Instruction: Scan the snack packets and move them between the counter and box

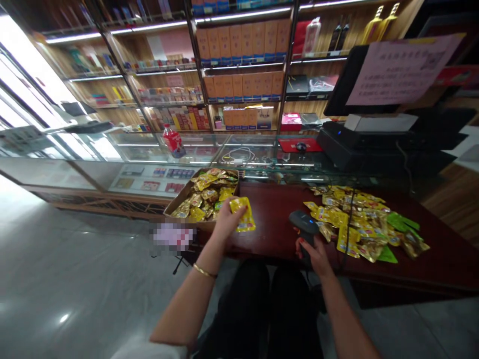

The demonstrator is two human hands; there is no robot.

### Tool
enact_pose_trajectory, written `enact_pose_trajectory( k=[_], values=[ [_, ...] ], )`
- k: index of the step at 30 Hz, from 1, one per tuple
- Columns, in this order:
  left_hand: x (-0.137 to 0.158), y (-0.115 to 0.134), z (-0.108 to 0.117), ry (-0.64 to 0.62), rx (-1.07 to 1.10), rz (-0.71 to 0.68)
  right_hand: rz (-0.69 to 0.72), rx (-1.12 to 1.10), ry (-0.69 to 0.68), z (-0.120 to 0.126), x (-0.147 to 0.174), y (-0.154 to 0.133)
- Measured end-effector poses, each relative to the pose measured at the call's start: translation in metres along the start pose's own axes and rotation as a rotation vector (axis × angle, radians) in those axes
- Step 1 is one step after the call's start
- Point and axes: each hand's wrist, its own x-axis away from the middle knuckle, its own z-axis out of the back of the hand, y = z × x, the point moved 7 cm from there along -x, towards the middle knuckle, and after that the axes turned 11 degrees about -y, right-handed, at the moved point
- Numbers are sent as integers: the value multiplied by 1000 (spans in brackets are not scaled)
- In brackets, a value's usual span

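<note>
My left hand (pixel 227 218) is closed on a yellow snack packet (pixel 245 219), held over the dark red counter by the near right corner of a cardboard box (pixel 183 191). Gold and yellow packets (pixel 205 196) fill that box. On the other side, my right hand (pixel 313 253) grips the handle of a barcode scanner (pixel 305 229), whose head points left toward the packet; a small blue light shows on it. Close to the right of the scanner lies a loose pile of yellow, gold and green packets (pixel 359 222), with a dark cable crossing over it.
Behind the counter (pixel 271 209) runs a glass display case (pixel 157 174) carrying a red-labelled bottle (pixel 173 141), a white cable (pixel 239 155) and a mouse (pixel 301 146) on a red mat. A monitor (pixel 346 82) with a paper sheet stands at right. Stocked shelves line the wall.
</note>
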Motion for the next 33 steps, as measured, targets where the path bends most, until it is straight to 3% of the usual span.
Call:
enact_pose_trajectory(
  k=[3,7,12,19,23,28,33],
  values=[
    [8,-55,-53,-85,322,165,4,13,21,-3,2,-3],
    [7,-94,-72,-125,367,177,-11,1,34,-7,2,-9],
    [7,-97,-66,-248,433,-3,-76,28,50,-16,6,-12],
    [4,-106,-61,-223,220,-29,-235,266,-20,-50,49,9],
    [4,-101,-69,-316,280,-105,-291,309,-49,-70,71,9],
    [5,-101,-74,-401,397,-68,-296,293,-16,-81,79,-8],
    [8,-103,-67,-341,321,24,-313,258,-20,-88,81,-18]
  ],
)
